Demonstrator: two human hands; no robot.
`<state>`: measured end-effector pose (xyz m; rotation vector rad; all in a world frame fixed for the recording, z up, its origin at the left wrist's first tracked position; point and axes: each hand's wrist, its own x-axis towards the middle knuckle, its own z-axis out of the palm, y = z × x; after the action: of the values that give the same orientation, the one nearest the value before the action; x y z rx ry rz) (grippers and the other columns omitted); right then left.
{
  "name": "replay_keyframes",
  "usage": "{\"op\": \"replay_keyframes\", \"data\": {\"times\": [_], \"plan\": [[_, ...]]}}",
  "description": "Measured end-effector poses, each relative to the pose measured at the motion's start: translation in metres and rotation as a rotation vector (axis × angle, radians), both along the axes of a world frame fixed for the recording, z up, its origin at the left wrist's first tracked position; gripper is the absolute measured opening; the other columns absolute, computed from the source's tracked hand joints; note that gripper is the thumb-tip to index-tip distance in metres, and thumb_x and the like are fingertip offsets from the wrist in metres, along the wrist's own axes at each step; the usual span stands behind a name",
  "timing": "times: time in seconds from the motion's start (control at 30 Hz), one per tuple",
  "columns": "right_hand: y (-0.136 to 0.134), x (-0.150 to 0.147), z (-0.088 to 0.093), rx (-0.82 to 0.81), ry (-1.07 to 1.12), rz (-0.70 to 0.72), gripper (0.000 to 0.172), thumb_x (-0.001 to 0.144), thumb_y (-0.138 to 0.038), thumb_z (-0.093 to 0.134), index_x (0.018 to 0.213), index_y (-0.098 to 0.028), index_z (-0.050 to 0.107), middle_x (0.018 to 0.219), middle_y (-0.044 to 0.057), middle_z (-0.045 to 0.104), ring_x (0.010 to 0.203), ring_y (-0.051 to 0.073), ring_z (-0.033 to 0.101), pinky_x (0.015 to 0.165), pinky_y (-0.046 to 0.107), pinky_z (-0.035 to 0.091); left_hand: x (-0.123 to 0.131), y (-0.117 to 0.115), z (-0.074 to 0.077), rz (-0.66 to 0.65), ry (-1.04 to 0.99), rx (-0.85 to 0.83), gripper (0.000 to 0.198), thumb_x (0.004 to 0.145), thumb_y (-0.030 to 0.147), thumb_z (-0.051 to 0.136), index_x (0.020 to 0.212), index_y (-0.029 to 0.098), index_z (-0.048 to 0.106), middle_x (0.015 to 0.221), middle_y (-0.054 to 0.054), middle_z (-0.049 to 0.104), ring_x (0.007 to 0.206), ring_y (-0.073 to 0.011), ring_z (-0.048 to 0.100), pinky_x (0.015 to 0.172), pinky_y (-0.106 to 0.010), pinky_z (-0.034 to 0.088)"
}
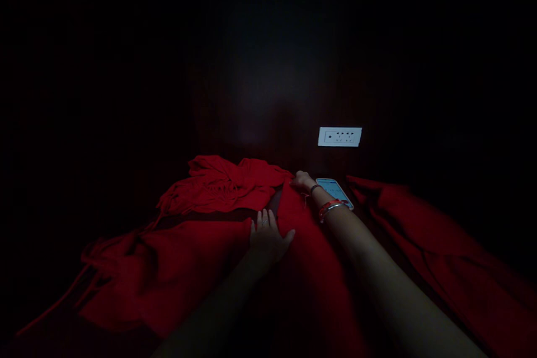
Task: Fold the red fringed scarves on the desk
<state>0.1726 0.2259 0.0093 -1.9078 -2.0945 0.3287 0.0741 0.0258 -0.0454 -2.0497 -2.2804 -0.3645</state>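
Note:
Red cloth lies in front of me, possibly a garment, its near part lost in shadow. My left hand rests flat on it with the fingers spread, a ring on one finger. Farther out, my right hand is closed at the cloth's far edge, and the fabric there seems pinched in its fingers. Bracelets circle the right wrist. Left of my hands, another bunched red garment with gathered folds touches or nearly touches the right hand's fingers. Thin red ties trail off the cloth at the left.
A lit phone lies just right of my right wrist. Behind it, a white socket plate is set in the dark wall. More red cloth lies along the right side. Most of the surroundings are too dark to make out.

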Motion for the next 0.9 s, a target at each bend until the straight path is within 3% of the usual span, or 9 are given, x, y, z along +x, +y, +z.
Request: {"op": "replay_keyframes", "data": {"times": [0.3, 0.43, 0.53, 0.67, 0.9], "plan": [[0.028, 0.021, 0.003, 0.041, 0.119, -0.155, 0.03, 0.071, -0.023, 0.046, 0.093, -0.007, 0.059, 0.088, 0.014, 0.06, 0.081, 0.019, 0.057, 0.059, 0.019, 0.041, 0.001, -0.002, 0.001, -0.021, 0.008, 0.014, 0.077, 0.072, 0.057, 0.027, 0.126, 0.002, 0.023, 0.13, -0.018, 0.022, 0.12, -0.0294, 0.016, 0.094, -0.044, 0.019], [0.03, 0.017, -0.005, 0.03, 0.169, -0.126, 0.027, 0.068, -0.022, 0.05, 0.087, -0.007, 0.061, 0.084, 0.014, 0.061, 0.078, 0.018, 0.058, 0.058, 0.019, 0.041, 0.002, -0.005, 0.005, -0.052, 0.033, 0.085, 0.072, 0.073, 0.054, 0.031, 0.128, 0.009, 0.02, 0.132, -0.015, 0.021, 0.12, -0.0304, 0.014, 0.093, -0.048, 0.019], [0.032, 0.012, -0.01, 0.034, 0.23, -0.063, 0.033, 0.063, -0.022, 0.055, 0.095, -0.011, 0.057, 0.087, 0.009, 0.061, 0.074, 0.014, 0.057, 0.056, 0.016, 0.04, 0.002, -0.007, 0.009, -0.074, 0.047, 0.097, 0.069, 0.073, 0.051, 0.034, 0.128, 0.012, 0.019, 0.132, -0.013, 0.02, 0.12, -0.031, 0.014, 0.091, -0.05, 0.021], [0.039, 0.01, -0.011, 0.057, 0.312, -0.045, 0.036, 0.064, -0.021, 0.054, 0.1, -0.017, 0.055, 0.087, 0.003, 0.062, 0.068, 0.008, 0.057, 0.053, 0.013, 0.039, 0.003, -0.007, 0.007, -0.093, 0.052, 0.081, 0.062, 0.075, 0.049, 0.032, 0.126, 0.014, 0.027, 0.132, -0.012, 0.021, 0.119, -0.032, 0.015, 0.09, -0.051, 0.022], [0.052, 0.015, -0.009, 0.137, 0.304, -0.197, 0.034, 0.076, -0.019, 0.033, 0.104, -0.014, 0.053, 0.097, 0.008, 0.058, 0.077, 0.013, 0.057, 0.057, 0.016, 0.041, 0.002, -0.006, -0.002, -0.109, 0.052, 0.046, 0.056, 0.077, 0.05, 0.025, 0.123, 0.018, 0.035, 0.132, -0.011, 0.022, 0.12, -0.0314, 0.013, 0.091, -0.052, 0.017]]}}
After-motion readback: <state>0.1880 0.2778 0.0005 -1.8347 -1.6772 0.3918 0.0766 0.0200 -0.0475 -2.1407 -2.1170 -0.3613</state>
